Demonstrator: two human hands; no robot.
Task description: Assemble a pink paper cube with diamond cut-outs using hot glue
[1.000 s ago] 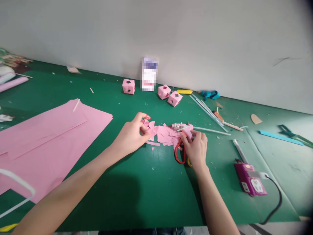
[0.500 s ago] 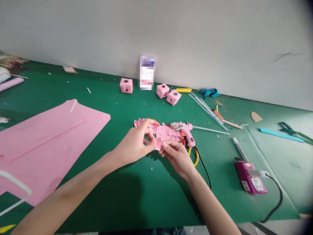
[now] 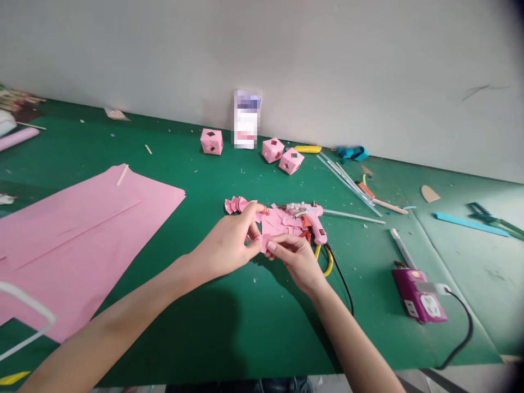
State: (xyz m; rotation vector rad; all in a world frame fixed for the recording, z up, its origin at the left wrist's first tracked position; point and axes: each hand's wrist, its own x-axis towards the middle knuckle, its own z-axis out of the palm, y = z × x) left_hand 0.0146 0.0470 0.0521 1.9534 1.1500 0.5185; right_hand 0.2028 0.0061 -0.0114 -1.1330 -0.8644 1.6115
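paper piece | pink, small, partly hidden | between left fingers, right fingers

Front-middle of the tabletop had loads of room, but left hand, right hand and glue gun blocked going straight back, and a purple power strip hogged the right, near the front edge.

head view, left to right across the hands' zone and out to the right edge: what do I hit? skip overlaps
large pink paper → left hand → small pink paper piece → right hand → purple socket block → green comb-like tool
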